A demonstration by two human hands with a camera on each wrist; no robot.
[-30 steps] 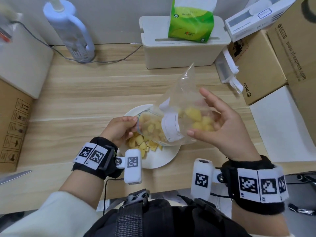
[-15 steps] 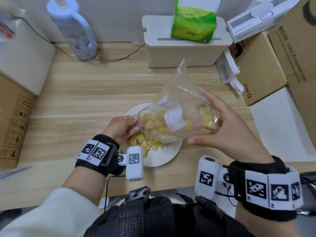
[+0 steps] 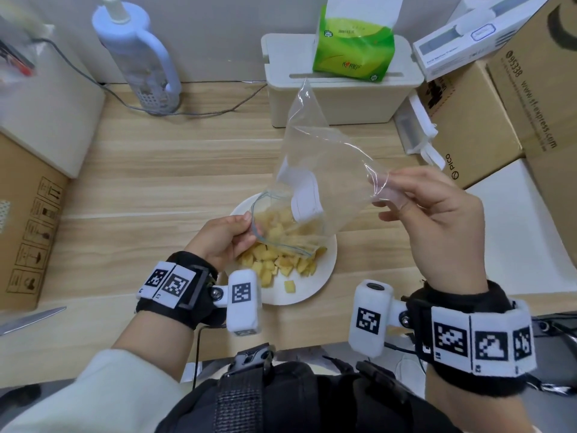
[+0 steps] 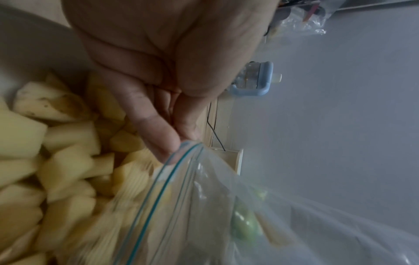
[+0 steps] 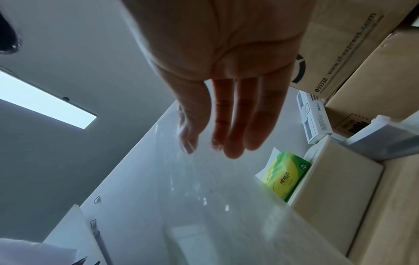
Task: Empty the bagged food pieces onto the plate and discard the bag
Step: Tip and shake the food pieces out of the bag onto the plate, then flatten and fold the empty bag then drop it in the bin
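Observation:
A clear zip bag (image 3: 315,170) hangs tilted, mouth down, over the white plate (image 3: 324,276). My left hand (image 3: 223,239) pinches the bag's blue-lined mouth rim (image 4: 179,161) just above the plate. My right hand (image 3: 421,207) pinches the bag's bottom corner and holds it raised to the right. Yellow food chunks (image 3: 274,264) lie heaped on the plate, and a few more sit at the bag's mouth (image 3: 281,220). In the left wrist view the chunks (image 4: 56,170) fill the lower left. In the right wrist view the bag film (image 5: 192,179) stretches below my straight fingers (image 5: 235,125).
A white box (image 3: 337,101) with a green tissue pack (image 3: 352,42) stands behind the plate. Cardboard boxes (image 3: 487,98) crowd the right side. A blue-handled bottle (image 3: 137,54) and a cable stand at the back left. A knife blade (image 3: 31,318) lies at the left front edge.
My right hand shifted from cupping the bag's underside to pinching its bottom corner and lifted it. The chunks slid down out of the bag onto the plate; the upper bag is now empty.

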